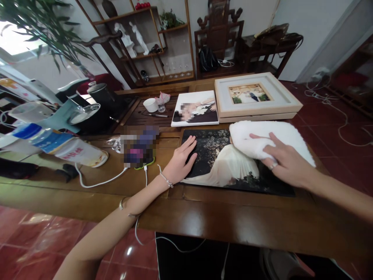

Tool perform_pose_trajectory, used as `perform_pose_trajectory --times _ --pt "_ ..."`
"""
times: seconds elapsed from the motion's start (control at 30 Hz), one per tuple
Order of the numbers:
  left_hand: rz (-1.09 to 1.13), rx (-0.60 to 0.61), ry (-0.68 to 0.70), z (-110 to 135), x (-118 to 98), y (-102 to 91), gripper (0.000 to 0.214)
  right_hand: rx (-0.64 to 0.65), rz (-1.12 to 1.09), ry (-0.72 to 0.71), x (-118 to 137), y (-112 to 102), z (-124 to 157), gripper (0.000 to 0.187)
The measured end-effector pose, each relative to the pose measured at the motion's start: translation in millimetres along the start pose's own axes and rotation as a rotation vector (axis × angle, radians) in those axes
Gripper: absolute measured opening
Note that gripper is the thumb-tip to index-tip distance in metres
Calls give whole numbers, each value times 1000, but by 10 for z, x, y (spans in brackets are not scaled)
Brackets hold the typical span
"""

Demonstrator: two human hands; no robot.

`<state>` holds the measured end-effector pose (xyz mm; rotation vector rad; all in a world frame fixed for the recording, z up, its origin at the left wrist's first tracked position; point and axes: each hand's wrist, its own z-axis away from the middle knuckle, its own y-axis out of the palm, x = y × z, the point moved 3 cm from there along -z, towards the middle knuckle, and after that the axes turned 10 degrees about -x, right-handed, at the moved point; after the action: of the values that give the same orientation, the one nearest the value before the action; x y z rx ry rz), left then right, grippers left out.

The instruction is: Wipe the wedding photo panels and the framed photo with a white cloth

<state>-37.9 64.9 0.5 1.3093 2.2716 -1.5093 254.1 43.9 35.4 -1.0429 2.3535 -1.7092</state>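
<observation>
A large photo panel (218, 167), showing a pale flowing gown on a dark background, lies flat near the front edge of the table. My left hand (181, 161) rests on its left edge, fingers stretched out and holding nothing. On the panel's right part, my right hand (281, 157) grips a fluffy white cloth (271, 134) that covers the upper right corner. Some of the fingers of this hand are hidden in the cloth's folds. Behind the panel lie a smaller photo print (196, 109) and a light wooden picture frame (258, 96).
On the left of the wooden table (233, 217) are a blue-capped plastic bottle (70, 147), a phone (145, 161) on a white cable and a dark kettle (100, 95). A white cup (150, 105) stands on the slatted tea tray (136, 120). Cables hang below the front edge.
</observation>
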Motion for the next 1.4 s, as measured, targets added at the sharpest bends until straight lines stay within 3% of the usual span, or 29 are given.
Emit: perform_pose_trajectory --times 0.2,0.33,0.43,0.7,0.83,0.97,1.1,1.23,1.4 --pt "-14 5 4 4 1 1 44 0 -73 -234 745 37 583 8" --pt "-14 6 9 -4 -4 -1 43 99 -109 -343 1082 75 689 11" --pt "-8 0 22 -9 -9 -2 43 94 -111 -328 1032 114 556 15" --pt "-9 -1 3 2 -9 -1 44 70 45 -186 353 174 -357 18" --pt "-14 0 -8 9 -3 6 44 24 123 -101 179 231 -639 21" --pt "-4 1 -29 14 0 13 44 8 121 -144 314 319 -530 22" --pt "-7 5 -37 17 8 18 45 53 8 -276 780 349 -117 23" --pt "-10 18 -28 20 19 22 45 133 -138 -320 1209 334 279 12" --pt "-10 19 -34 20 26 28 44 107 -170 -390 1193 325 334 16"
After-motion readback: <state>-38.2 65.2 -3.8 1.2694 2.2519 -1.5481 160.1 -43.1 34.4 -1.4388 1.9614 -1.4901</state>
